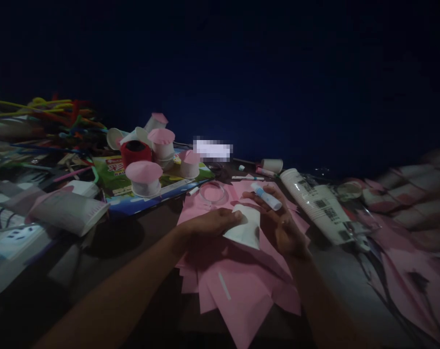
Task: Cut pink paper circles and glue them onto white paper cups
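My left hand (217, 222) grips a white paper cup (246, 227), its thumb pressed on the near side. The cup is tipped, with its wider end toward me and looking squashed. Just to the right, my right hand (288, 230) holds a white and light-blue glue stick (266, 196) across its fingers, apart from the cup. Under both hands lies a loose pile of pink paper sheets (242, 305). A roll of clear tape (212, 194) rests on the far part of the pile.
Several cups with pink paper tops (144, 177) stand at left on a colourful packet (114, 206). A white power strip (16, 252) is at far left, below bundled pipe cleaners (74, 121). Stacked paper cups in plastic (320, 208) lie at right, near more pink paper (416, 271).
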`<state>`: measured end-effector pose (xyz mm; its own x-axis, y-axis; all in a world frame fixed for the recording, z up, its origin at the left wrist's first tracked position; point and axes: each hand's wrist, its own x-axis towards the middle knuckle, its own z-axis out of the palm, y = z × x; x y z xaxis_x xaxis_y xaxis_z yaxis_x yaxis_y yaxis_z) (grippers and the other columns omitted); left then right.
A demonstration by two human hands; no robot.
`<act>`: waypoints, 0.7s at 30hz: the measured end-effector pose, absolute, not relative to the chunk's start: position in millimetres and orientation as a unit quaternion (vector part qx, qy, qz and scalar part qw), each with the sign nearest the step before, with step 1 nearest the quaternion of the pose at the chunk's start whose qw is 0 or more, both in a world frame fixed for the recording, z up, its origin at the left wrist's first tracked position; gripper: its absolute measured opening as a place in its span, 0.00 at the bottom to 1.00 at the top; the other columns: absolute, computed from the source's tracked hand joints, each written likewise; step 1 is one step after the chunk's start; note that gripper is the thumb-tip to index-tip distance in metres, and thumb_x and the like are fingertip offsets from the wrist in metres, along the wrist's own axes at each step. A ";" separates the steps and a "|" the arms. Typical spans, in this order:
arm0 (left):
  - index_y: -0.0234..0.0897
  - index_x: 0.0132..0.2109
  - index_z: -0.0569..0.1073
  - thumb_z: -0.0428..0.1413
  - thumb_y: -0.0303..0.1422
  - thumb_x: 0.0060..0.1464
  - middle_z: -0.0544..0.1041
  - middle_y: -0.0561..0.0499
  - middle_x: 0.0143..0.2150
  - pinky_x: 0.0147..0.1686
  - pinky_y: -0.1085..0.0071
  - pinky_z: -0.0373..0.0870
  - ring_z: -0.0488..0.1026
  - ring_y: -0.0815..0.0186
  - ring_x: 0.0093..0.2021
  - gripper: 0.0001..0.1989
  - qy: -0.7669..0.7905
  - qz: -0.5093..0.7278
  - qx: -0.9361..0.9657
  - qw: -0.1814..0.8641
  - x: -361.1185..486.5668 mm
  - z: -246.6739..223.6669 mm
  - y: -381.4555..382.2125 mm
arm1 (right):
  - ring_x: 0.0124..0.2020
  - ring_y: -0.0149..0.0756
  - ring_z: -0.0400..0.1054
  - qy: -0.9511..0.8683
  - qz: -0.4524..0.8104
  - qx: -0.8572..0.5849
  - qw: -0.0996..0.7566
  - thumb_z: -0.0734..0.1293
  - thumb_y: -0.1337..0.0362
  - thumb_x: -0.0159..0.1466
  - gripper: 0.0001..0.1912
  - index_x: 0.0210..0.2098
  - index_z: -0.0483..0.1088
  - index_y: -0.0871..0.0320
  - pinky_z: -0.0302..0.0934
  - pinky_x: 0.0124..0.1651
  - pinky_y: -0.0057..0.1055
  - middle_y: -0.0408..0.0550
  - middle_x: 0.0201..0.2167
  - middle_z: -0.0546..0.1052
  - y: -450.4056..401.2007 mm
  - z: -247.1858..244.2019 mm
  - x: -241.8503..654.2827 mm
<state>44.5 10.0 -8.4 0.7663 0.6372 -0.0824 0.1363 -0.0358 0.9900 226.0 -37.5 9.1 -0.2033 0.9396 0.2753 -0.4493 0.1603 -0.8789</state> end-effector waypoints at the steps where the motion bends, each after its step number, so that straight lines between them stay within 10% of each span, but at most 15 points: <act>1: 0.32 0.31 0.70 0.45 0.55 0.50 0.67 0.52 0.26 0.26 0.73 0.58 0.59 0.72 0.25 0.28 0.278 0.191 0.693 0.637 44.5 -8.7 9.6 | 0.55 0.50 0.59 -0.496 0.597 -0.251 0.578 0.68 0.52 0.52 0.30 0.52 0.58 0.48 0.52 0.55 0.53 0.52 0.52 0.69 -37.1 8.8 226.2; 10: 0.35 0.44 0.69 0.58 0.45 0.45 0.73 0.48 0.41 0.38 0.71 0.66 0.69 0.65 0.39 0.23 0.227 0.256 0.647 0.681 48.0 -3.6 1.6 | 0.51 0.45 0.64 -0.447 0.550 -0.270 0.652 0.68 0.54 0.52 0.25 0.48 0.61 0.49 0.56 0.52 0.48 0.50 0.45 0.73 -26.3 9.4 234.9; 16: 0.36 0.54 0.61 0.62 0.42 0.39 0.67 0.42 0.49 0.45 0.63 0.65 0.66 0.57 0.47 0.36 0.359 0.398 0.693 0.483 54.7 -1.4 -5.9 | 0.23 0.28 0.68 -0.383 0.476 -0.363 0.704 0.68 0.63 0.54 0.14 0.40 0.66 0.55 0.64 0.33 0.29 0.38 0.22 0.72 -15.0 -5.1 246.8; 21: 0.35 0.52 0.63 0.63 0.42 0.38 0.63 0.42 0.49 0.51 0.63 0.60 0.62 0.57 0.51 0.34 0.376 0.492 0.727 0.297 53.1 -2.4 2.1 | 0.21 0.26 0.65 -0.341 0.466 -0.392 0.716 0.65 0.52 0.56 0.17 0.34 0.70 0.61 0.62 0.25 0.25 0.40 0.22 0.71 -9.4 -14.0 252.4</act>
